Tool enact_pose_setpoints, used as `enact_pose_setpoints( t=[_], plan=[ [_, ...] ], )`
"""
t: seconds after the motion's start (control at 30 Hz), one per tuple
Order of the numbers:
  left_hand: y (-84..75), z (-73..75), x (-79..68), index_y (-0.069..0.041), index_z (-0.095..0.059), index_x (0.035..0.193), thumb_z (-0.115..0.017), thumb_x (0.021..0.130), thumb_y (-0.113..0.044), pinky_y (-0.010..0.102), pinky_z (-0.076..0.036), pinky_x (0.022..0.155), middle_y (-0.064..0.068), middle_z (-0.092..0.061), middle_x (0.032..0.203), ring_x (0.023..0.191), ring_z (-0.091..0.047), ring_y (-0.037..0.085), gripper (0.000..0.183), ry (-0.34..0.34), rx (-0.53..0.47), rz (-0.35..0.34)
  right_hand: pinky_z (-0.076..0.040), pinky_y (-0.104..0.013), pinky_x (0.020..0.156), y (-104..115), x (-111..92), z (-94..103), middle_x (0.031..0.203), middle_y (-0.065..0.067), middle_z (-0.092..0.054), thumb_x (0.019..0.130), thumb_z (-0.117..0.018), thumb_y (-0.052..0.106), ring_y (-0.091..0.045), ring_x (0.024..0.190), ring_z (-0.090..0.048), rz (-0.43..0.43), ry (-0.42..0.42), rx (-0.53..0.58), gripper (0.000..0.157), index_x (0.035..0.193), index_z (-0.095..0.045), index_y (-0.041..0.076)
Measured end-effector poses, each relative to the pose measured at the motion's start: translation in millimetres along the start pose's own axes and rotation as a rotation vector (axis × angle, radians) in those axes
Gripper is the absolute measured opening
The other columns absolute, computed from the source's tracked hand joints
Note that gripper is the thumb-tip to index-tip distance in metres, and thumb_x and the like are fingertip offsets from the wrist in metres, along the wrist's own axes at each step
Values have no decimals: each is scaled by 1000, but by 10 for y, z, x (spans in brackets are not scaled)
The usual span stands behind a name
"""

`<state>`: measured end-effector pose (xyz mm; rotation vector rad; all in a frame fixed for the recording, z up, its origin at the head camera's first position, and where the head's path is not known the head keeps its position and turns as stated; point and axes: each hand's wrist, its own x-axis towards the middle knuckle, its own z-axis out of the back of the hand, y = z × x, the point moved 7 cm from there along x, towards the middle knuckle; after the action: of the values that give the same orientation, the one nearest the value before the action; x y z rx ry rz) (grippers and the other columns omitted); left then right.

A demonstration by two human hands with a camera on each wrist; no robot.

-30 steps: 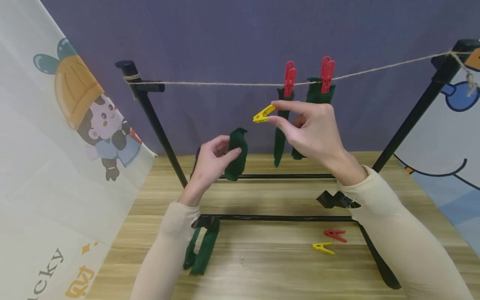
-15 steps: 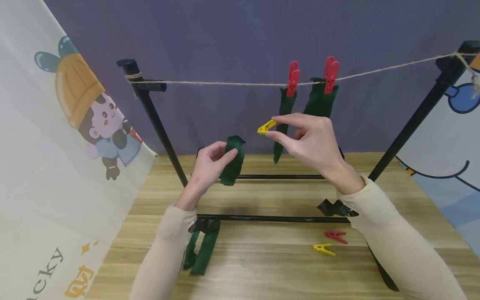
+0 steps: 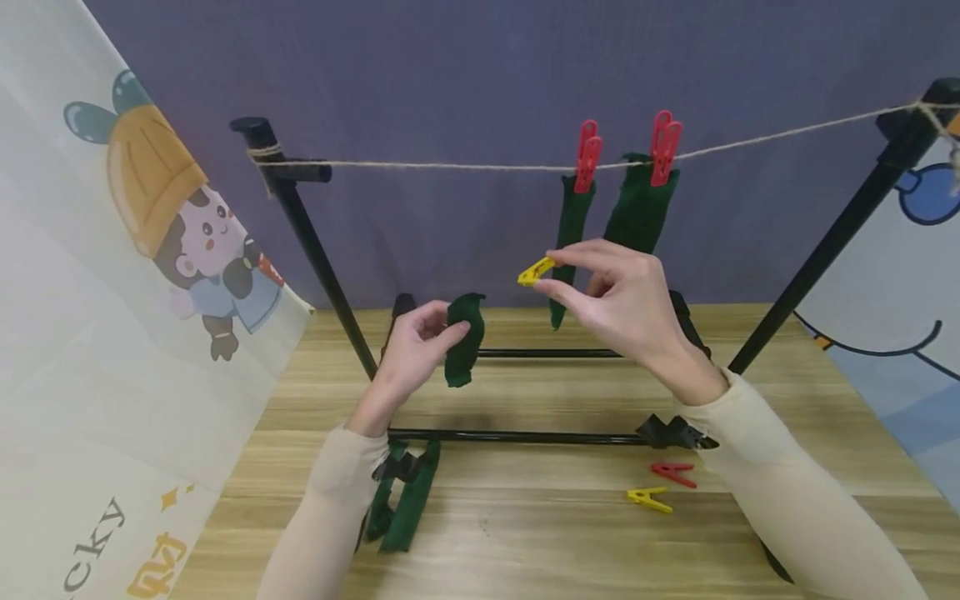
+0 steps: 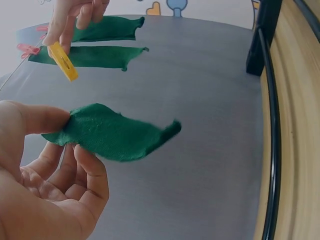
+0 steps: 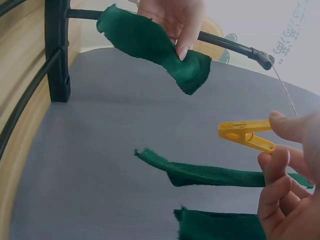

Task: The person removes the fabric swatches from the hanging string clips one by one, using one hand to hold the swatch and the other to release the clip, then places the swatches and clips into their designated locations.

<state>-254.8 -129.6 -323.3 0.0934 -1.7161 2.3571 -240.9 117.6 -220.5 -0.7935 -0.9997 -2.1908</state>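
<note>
My left hand pinches a small dark green cloth strip between thumb and fingers, below the string. In the left wrist view the cloth juts out past the fingertips, its far end curled. My right hand pinches a yellow clothespin by its handle ends, to the right of the cloth and above it. The right wrist view shows the yellow clothespin between thumb and fingers. Behind that hand, two green cloth strips hang from the string, each under a red clothespin.
The string runs between two black posts of a frame standing on the wooden table. A yellow clothespin and a red one lie at the front right. More green cloth lies by my left forearm. Black bars cross low down.
Both hands have moved down from the string, the left one slightly leftward too, with the green cloth and the yellow clothespin still in their grip. The hanging strips stay on the string.
</note>
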Motion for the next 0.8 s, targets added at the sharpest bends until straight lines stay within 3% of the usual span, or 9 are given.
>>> enact_pose_setpoints(
  t=[0.17,0.5,0.8],
  plan=[
    [74,-28,-55,-15,-72,113,-68,98,-27,41,-56,75,6,-72,101,85,-65,19,19,33,36,9,-36,-19,41,-55,-84,-25,104,3,-76,82,-87,27,0,44,-46,-34,19,-10,33,112,-80,17],
    [180,-100,-133,-13,-72,116,-68,98,-21,27,-50,70,8,-74,103,82,-64,17,19,66,54,-5,-33,-21,40,-143,-202,-56,106,1,-76,82,-87,27,-2,43,-43,-54,45,-14,33,113,-80,16],
    [259,-155,-203,-7,-69,121,-68,96,-14,27,-51,74,11,-72,104,84,-63,17,26,87,66,10,-33,-20,41,-157,-275,-69,104,1,-76,81,-88,24,-1,42,-42,-43,49,-12,33,112,-80,15]
  ],
)
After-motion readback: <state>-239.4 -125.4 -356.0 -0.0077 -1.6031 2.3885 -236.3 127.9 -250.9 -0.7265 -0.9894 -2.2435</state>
